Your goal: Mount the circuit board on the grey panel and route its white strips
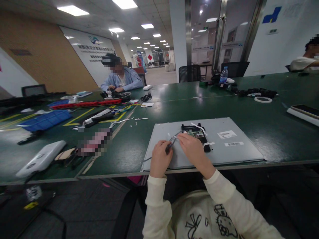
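Grey panel (224, 151) at table (274, 109) near edge: left hand (159, 158) closed on cable (171, 142), which runs up-right to circuit board (195, 133); right hand (193, 149) pinching it nearer board.

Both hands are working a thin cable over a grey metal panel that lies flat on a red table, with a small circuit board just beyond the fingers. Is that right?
Not quite: the table is dark green, not red, as the head view shows. The rest holds: left hand and right hand work a thin cable over the flat grey metal panel, the circuit board just beyond.
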Tool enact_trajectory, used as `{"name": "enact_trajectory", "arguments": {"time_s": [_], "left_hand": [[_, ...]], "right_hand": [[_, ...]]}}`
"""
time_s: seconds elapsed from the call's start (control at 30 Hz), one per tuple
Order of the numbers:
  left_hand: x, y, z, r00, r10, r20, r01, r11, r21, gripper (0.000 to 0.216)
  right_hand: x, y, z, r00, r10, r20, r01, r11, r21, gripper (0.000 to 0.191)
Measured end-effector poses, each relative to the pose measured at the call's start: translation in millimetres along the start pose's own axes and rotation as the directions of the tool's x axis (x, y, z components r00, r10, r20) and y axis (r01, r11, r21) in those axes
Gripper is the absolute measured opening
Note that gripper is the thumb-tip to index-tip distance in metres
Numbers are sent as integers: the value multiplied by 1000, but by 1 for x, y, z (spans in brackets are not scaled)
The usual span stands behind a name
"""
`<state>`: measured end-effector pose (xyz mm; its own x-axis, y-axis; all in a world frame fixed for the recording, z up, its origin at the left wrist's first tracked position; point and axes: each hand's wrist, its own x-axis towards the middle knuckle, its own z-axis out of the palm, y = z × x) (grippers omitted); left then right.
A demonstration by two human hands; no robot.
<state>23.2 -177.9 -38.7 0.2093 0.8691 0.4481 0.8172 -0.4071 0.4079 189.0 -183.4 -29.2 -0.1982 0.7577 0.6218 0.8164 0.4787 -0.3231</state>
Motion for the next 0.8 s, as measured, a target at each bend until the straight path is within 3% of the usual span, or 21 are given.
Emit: {"name": "enact_trajectory", "arguments": {"time_s": [0.23,0.4,0.5,0.7,0.8], "left_hand": [[-2,-2,3,997,21,-76,-21,1000,-8,27],[-1,0,0,981,36,-190,-52,996,-78,27],[-1,2,-1,980,42,-193,-59,995,-83,28],[-1,5,-2,984,78,-160,-83,996,-25,33],[3,7,-2,985,101,-143,-97,995,34,35]], "right_hand": [[-4,0,5,994,-43,101,49,997,-63,29],[-4,0,5,997,-48,64,52,997,-63,31],[-4,-1,4,998,-51,43,54,996,-71,32],[-2,-5,3,970,-108,220,134,985,-109,23],[-2,-6,4,959,-132,250,163,981,-107,23]]}}
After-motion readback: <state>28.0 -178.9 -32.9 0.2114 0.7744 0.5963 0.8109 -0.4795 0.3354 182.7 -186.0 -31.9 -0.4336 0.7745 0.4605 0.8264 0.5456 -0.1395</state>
